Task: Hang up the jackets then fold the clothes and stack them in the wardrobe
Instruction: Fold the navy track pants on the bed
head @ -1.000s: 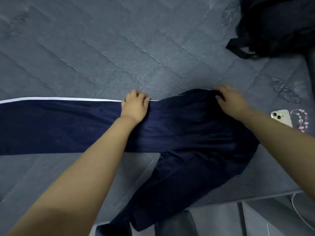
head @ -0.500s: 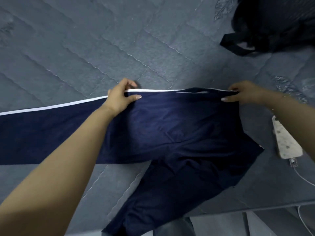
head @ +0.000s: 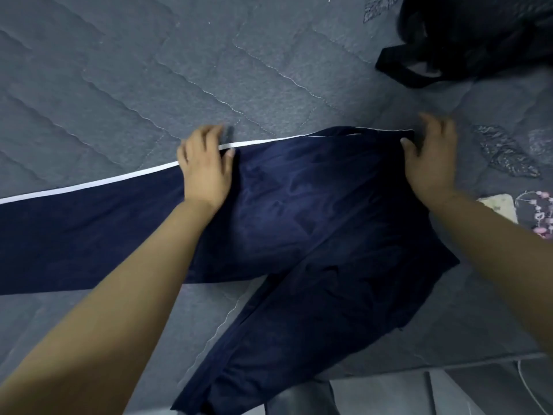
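Hanging off the bed's near edge at the bottom of the frame, one leg of the navy trousers (head: 299, 235) drops out of view, while the rest of the garment lies spread across the grey quilted mattress (head: 149, 70). The other leg runs out to the left edge of the frame, with a white stripe (head: 89, 184) along its far side.

Your two bare forearms reach in from the lower corners. Your left hand (head: 206, 166) sits at the middle of the frame on the far edge of the trousers, where the white stripe passes; its fingers curl over that edge and the thumb lies on top of the cloth, so you pinch the fabric there. Your right hand (head: 431, 157), at centre right, holds the far corner of the waist end the same way, thumb on the navy cloth and fingers wrapped behind the edge.

Just beyond your right forearm, at the right edge of the frame, a phone (head: 499, 205) in a pale case lies on the mattress beside a pink beaded strap (head: 541, 217).

Farther off, in the upper right corner, a heap of black clothing (head: 478, 34) rests on the bed, well apart from the trousers.
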A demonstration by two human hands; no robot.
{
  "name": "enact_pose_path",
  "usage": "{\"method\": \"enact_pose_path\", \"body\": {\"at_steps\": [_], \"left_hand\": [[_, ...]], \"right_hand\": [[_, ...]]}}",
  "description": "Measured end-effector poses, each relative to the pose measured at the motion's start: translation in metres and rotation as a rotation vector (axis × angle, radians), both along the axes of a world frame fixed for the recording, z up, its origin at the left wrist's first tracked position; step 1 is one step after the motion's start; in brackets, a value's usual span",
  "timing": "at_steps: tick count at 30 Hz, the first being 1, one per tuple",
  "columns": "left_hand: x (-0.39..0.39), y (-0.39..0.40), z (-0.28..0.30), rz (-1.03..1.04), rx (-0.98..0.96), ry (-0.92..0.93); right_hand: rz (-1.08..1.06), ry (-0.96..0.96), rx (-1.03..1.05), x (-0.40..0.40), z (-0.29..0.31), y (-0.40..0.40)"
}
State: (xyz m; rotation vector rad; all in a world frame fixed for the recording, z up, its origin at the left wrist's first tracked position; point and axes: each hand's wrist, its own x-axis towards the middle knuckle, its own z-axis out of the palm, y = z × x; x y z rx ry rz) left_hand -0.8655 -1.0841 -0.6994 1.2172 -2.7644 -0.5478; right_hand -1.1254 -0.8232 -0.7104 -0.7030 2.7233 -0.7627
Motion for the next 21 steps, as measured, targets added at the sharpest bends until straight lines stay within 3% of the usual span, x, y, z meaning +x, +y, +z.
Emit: {"method": "enact_pose_path", "body": {"at_steps": [2, 4, 7, 10, 14, 18, 21], "left_hand": [[0.001, 0.024, 0.005, -0.257, -0.045, 0.089], [0.010, 0.050, -0.001, -0.443, -0.052, 0.048], [0.039, 0.068, -0.025, -0.417, 0.037, -0.218], [0.057, 0.060, -0.045, -0.381, 0.000, -0.378], [0.054, 0.058, -0.042, -0.373, 0.013, -0.401], [0.047, 0.074, -0.021, -0.272, 0.198, -0.274], [0.048, 0.110, 0.010, -0.230, 0.340, -0.080]], "right_hand": [[0.125, 0.204, 0.026, 0.024, 0.006, -0.006], [0.394, 0.198, 0.032, 0.058, 0.005, -0.012], [0.674, 0.178, 0.267, 0.089, -0.013, 0.005], [0.553, 0.204, 0.407, 0.071, -0.028, 0.038], [0.448, 0.140, 0.454, 0.044, -0.025, 0.060], [0.404, 0.158, 0.521, 0.054, -0.011, 0.059], [0.383, 0.059, 0.426, 0.087, 0.009, 0.067]]}}
